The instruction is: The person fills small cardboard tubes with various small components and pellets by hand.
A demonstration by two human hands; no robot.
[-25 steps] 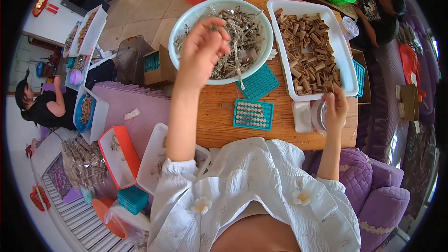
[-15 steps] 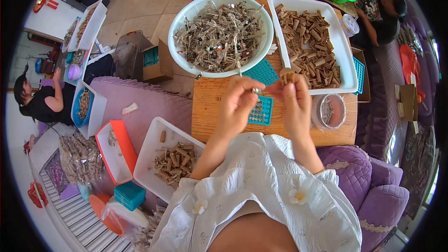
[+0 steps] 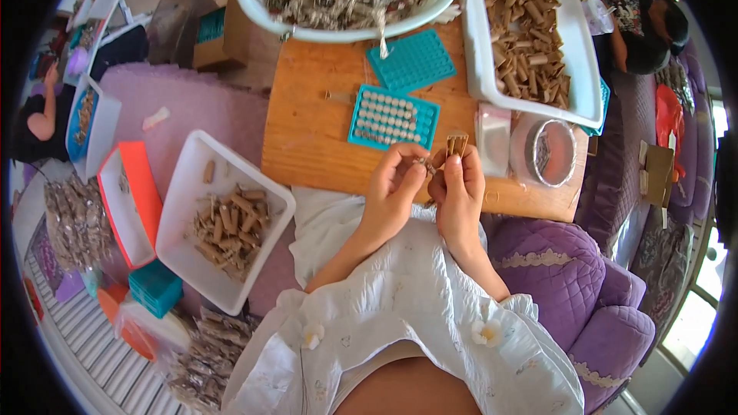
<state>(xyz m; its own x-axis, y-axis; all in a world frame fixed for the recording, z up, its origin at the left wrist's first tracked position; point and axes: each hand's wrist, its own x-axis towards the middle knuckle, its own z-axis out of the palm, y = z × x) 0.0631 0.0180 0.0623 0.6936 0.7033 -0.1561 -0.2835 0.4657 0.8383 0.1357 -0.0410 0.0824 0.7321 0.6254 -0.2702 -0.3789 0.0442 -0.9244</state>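
Close together at the table's near edge, both hands are closed. My left hand (image 3: 396, 188) pinches a small pale end, too tiny to name, which meets the fingertips of my right hand (image 3: 459, 196). Upright from my right hand's grip stand short brown tubes (image 3: 457, 143), their lower parts hidden by the fingers. Just beyond the hands lies a teal tray (image 3: 427, 124) holding rows of small round silvery pieces. A second teal tray (image 3: 411, 61) rests behind it. One loose small tube (image 3: 338, 96) lies left of the filled tray.
A pale basin (image 3: 346, 34) heaped with tangled wire-like bundles and a white tray (image 3: 530, 104) of brown tubes stand at the back. A clear round tub (image 3: 544, 151) sits right. Lower left are a white bin (image 3: 188, 184) and an orange box (image 3: 138, 184). People work at both sides.
Both hands have come nearer my body, off the filled teal tray, which now shows fully. The tubes stay in my right hand. The whole view has shifted.
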